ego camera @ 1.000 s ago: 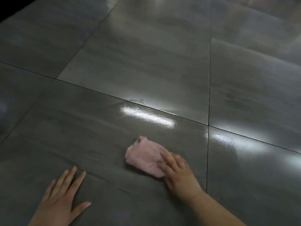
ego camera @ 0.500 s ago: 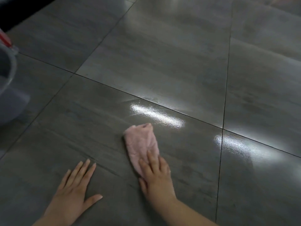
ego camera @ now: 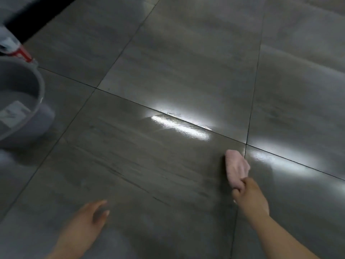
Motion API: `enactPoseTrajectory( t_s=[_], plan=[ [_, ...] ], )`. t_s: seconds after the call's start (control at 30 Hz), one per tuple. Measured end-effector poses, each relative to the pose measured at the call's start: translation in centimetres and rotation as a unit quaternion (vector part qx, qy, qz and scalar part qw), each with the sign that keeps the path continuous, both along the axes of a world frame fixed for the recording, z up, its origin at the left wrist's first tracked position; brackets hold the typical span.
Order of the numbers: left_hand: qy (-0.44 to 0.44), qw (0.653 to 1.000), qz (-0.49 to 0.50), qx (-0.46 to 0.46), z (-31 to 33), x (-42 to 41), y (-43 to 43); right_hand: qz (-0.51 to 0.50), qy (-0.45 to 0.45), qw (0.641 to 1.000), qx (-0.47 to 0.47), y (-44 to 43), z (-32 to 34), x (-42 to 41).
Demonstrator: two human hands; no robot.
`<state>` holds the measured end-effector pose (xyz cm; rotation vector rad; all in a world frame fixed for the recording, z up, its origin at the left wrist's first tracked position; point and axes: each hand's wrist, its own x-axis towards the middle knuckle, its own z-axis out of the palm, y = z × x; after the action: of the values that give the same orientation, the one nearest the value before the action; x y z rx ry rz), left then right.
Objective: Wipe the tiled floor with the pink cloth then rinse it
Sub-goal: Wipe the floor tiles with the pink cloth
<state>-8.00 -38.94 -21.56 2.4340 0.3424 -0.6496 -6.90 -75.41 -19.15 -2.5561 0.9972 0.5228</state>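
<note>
While the right hand (ego camera: 250,199) grips one pink cloth (ego camera: 236,168), the left hand (ego camera: 87,219) is open.

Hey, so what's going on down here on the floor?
A person is wiping a glossy grey tiled floor by hand. The right hand grips a bunched pink cloth, which sits right by a corner where tile joints cross. The left hand holds nothing, low over the near tile and blurred. A grey bucket stands at the left edge, not yet used for rinsing.
</note>
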Motion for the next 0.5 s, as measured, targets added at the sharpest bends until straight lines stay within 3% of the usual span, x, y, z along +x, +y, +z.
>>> enactPoseTrajectory(
  t_s=[0.13, 0.23, 0.33, 0.4, 0.5],
  plan=[
    [0.02, 0.984, 0.132, -0.12, 9.0, -0.9, -3.2, -0.12, -0.059, 0.974, 0.181, 4.2, 7.6, -0.8],
    [0.073, 0.963, 0.165, -0.2, 16.6, -0.4, -6.0, -0.213, -0.114, 0.902, 0.358, 7.0, 16.4, -1.4],
    [0.093, 0.942, 0.172, -0.274, 25.3, 0.0, -9.1, -0.227, -0.114, 0.847, 0.467, 7.9, 27.1, -2.6],
    [0.147, 0.905, 0.201, -0.345, 31.7, 0.5, -11.4, -0.228, -0.105, 0.821, 0.512, 7.6, 33.6, -3.6],
    [0.286, 0.807, 0.247, -0.453, 40.0, 1.0, -14.0, -0.207, -0.045, 0.808, 0.549, 6.4, 41.4, -5.3]
  ],
)
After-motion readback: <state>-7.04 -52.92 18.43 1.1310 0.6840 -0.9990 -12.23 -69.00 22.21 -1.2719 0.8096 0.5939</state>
